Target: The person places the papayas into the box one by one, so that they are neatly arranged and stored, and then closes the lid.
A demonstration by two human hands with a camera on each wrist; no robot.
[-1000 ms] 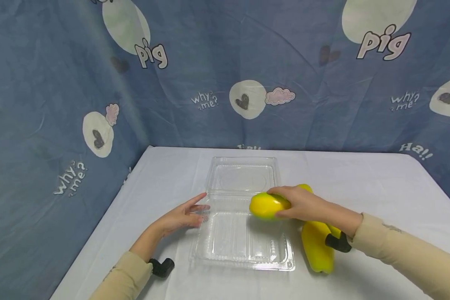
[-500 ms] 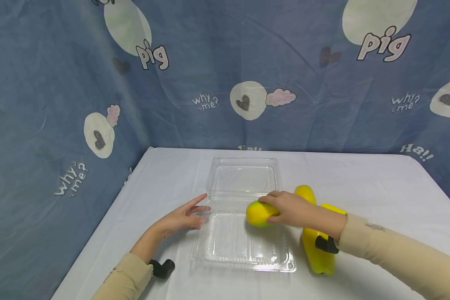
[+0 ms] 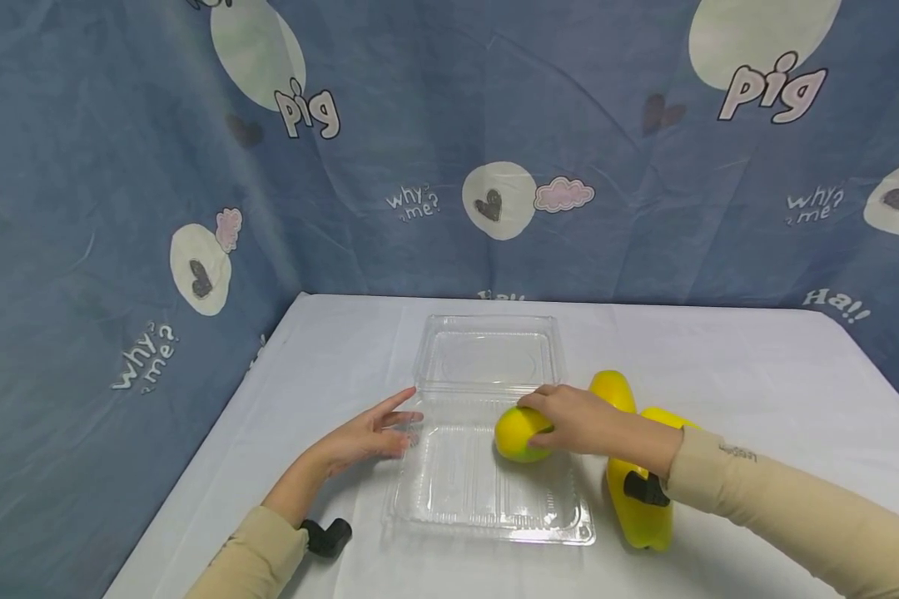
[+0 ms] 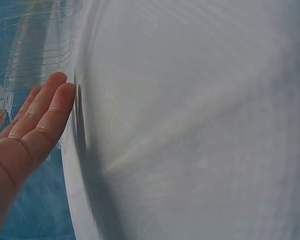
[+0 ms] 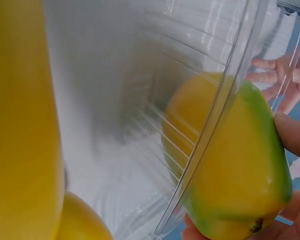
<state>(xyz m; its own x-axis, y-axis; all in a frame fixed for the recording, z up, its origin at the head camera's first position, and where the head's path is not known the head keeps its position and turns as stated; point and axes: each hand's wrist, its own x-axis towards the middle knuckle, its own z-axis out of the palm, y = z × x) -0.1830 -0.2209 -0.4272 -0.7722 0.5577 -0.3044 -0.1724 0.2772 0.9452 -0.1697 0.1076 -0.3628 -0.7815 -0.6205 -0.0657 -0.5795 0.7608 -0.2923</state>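
Observation:
My right hand [image 3: 580, 420] grips a yellow-green mango [image 3: 520, 434] between thumb and fingers. The mango [image 5: 235, 165] is at the right side of the clear plastic clamshell box [image 3: 449, 487], partly seen through its wall in the right wrist view. Whether it touches the box floor I cannot tell. My left hand [image 3: 363, 434] lies at the box's left edge with its fingers extended, and it holds nothing. In the left wrist view the straight fingers of the left hand [image 4: 32, 120] are close to the ribbed plastic wall.
Behind the box base its lid [image 3: 490, 353] lies folded back. Several long yellow fruits [image 3: 640, 524] lie right of the box, partly under my right forearm. A white cloth [image 3: 779, 374] covers the table, and a blue printed curtain [image 3: 389, 108] hangs behind.
My right hand has moved left and slightly nearer me with the mango, lowering it into the right part of the box. The left hand stays where it was.

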